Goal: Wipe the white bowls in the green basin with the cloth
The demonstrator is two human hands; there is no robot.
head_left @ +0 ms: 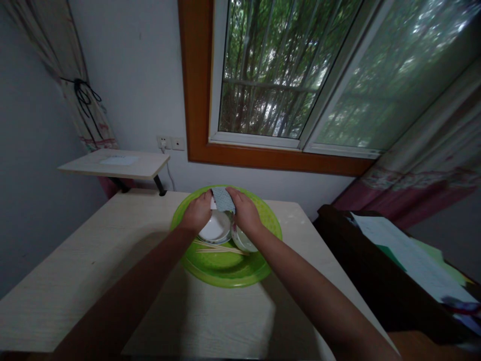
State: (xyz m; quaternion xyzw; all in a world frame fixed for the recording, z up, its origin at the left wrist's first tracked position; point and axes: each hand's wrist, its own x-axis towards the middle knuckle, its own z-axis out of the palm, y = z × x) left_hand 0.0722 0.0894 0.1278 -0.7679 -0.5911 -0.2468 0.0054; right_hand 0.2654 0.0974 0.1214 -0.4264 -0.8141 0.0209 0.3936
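Observation:
Over the far side of a round green plastic basin (225, 281), my two hands meet at a grey-blue cloth (224, 199). My left hand (198, 213) is closed at the cloth's left edge, beside a small white piece with a reddish mark (213, 203) whose kind I cannot make out. On the other edge, my right hand (244, 210) grips the cloth, its fingers partly hidden. Below them in the basin are a white plate (215, 226), a bowl (242, 240) tilted on its side and partly behind my right wrist, and several pale chopsticks (221, 248).
The basin stands on a light wooden table (150, 281). A small raised shelf (116, 164) with a paper is at the back left, near a wall socket (164, 142). Papers (409, 255) lie on dark furniture to the right. Behind is a window (278, 70).

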